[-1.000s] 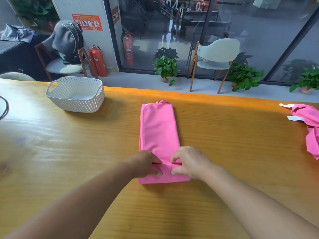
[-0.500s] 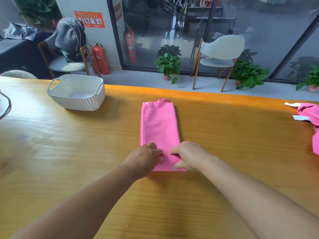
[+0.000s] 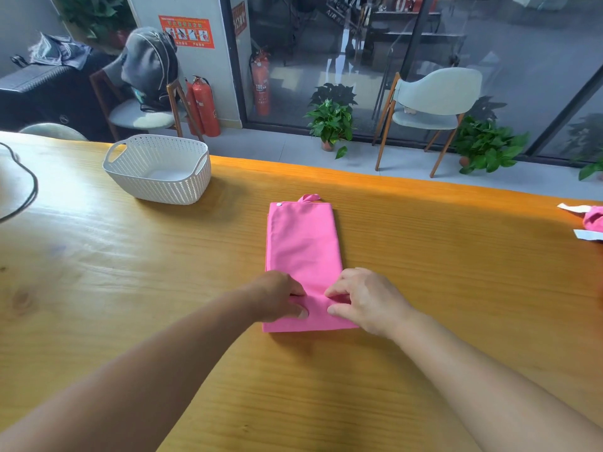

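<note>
A pink cloth (image 3: 301, 246), folded into a long narrow strip with a small loop and a white snap at its far end, lies flat on the wooden table (image 3: 130, 288). My left hand (image 3: 277, 298) pinches the near part of the strip from the left, thumb on top and fingers curled at the cloth's edge. My right hand (image 3: 365, 301) pinches the same near part from the right, with fingers and thumb closing on a small raised fold between the two hands.
A white plastic basket (image 3: 156, 168) stands at the back left of the table. More pink cloth with white labels (image 3: 592, 220) lies at the right edge. A dark cable (image 3: 26, 194) curves at the far left. Chairs, plants and fire extinguishers stand beyond the table.
Both hands have stayed on the cloth's near end; the fingers have shifted slightly and pinched up a small fold. The cloth itself has not moved on the table.
</note>
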`<state>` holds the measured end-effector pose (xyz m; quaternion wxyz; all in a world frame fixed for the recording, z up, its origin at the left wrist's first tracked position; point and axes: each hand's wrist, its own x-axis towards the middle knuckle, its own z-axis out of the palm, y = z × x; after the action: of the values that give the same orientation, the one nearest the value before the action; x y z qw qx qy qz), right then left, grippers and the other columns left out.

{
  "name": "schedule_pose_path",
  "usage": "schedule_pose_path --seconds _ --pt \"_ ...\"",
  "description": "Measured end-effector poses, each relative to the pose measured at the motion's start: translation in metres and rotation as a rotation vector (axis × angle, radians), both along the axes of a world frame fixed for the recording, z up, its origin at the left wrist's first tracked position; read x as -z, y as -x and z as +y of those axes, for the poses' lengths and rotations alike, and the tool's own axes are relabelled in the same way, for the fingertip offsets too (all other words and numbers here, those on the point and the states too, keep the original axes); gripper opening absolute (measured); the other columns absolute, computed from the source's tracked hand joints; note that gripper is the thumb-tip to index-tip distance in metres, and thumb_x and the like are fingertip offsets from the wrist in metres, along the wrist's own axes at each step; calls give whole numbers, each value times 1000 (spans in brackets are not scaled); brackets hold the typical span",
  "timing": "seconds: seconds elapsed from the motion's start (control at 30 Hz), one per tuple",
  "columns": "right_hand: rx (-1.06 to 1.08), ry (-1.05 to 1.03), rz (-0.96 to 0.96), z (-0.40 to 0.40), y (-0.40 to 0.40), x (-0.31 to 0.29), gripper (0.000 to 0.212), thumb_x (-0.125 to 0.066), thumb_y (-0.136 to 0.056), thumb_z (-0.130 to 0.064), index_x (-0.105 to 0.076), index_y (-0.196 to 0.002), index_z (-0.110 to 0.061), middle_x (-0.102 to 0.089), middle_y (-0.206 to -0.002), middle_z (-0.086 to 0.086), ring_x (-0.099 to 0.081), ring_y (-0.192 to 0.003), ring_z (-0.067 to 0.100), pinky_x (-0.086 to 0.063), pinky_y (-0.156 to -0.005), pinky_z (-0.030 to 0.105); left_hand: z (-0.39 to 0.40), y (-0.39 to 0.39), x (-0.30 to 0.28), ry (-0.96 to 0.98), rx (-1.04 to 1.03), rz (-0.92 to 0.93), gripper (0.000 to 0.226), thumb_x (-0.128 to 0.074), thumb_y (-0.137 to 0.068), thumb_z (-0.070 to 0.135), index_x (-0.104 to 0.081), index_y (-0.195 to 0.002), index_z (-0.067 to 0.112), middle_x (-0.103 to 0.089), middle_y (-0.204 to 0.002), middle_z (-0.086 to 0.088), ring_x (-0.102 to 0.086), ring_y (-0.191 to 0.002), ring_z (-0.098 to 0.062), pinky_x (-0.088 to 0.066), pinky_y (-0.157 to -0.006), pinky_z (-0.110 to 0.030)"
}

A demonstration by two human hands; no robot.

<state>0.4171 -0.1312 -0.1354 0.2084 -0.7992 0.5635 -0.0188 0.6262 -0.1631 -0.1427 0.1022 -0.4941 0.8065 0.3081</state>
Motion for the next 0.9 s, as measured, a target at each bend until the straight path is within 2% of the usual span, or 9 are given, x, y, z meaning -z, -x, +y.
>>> schedule_pose_path --seconds 0.17,0.27,0.4,0.5,0.6,0.73,0.8,0.87,0.9 --pt "-110 45 146 2 -5 8 58 -71 -76 -60 -63 -124 -29 -56 -109 -6 -47 -108 17 -39 -91 30 -16 0 -3 -108 37 -48 35 -62 -92 44 -66 -117 20 -63 -105 2 -55 -94 -19 -44 -78 -30" --pt "-146 39 244 -3 -10 8 52 -74 -77 -55 -63 -119 -26 -53 -107 -3 -47 -109 19 -40 -91 32 -17 2 -3 -117 -22 -18 40 -65 -91 42 -62 -125 23 -60 -118 3 -55 -102 -20 -45 -85 -30" --pt "-114 -71 284 -21 -16 1 37 -76 -77 -50 -68 -98 -21 -60 -90 1 -59 -96 25 -46 -73 31 5 7 1 136 -123 78 37 -61 -93 35 -56 -128 23 -52 -117 3 -56 -104 -21 -47 -89 -33" --pt "-110 -186 312 -24 -20 -5 38 -76 -76 -51 -69 -92 -17 -68 -78 1 -66 -81 25 -46 -64 29 34 3 11 406 52 -22 56 -59 -87 51 -50 -135 23 -53 -126 3 -53 -118 -21 -40 -99 -34" --pt "-110 -316 263 -15 -23 -4 40 -75 -79 -52 -67 -89 -13 -72 -79 4 -68 -73 22 -53 -66 33 44 0 16 429 123 -123 66 -68 -80 51 -48 -136 24 -51 -129 3 -48 -120 -19 -35 -104 -34" --pt "-89 -365 234 -2 -22 -8 47 -76 -78 -52 -46 -65 -19 -47 -64 -5 -45 -61 16 -34 -53 32 43 2 9 331 159 -107 46 -71 -80 44 -59 -119 22 -54 -116 0 -54 -106 -21 -42 -95 -36" --pt "-42 -420 161 4 -21 -10 31 -81 -74 -50 -59 -77 -28 -57 -77 -12 -54 -75 13 -41 -61 23 41 3 2 235 162 -115 39 -72 -80 43 -62 -110 20 -56 -109 -1 -55 -100 -22 -45 -86 -34" --pt "-3 -389 89 12 -19 -12 48 -83 -71 -47 -68 -113 -28 -68 -107 -10 -62 -100 14 -49 -81 26 37 5 -6 157 171 -157 36 -72 -81 43 -64 -104 17 -56 -97 -1 -52 -90 -20 -40 -73 -29" --pt "-16 -309 85 17 -18 -10 50 -82 -73 -45 -67 -117 -27 -68 -109 -9 -61 -103 15 -48 -83 27 35 6 -9 115 165 -162 34 -73 -80 43 -65 -98 15 -54 -89 0 -49 -84 -20 -37 -68 -29"
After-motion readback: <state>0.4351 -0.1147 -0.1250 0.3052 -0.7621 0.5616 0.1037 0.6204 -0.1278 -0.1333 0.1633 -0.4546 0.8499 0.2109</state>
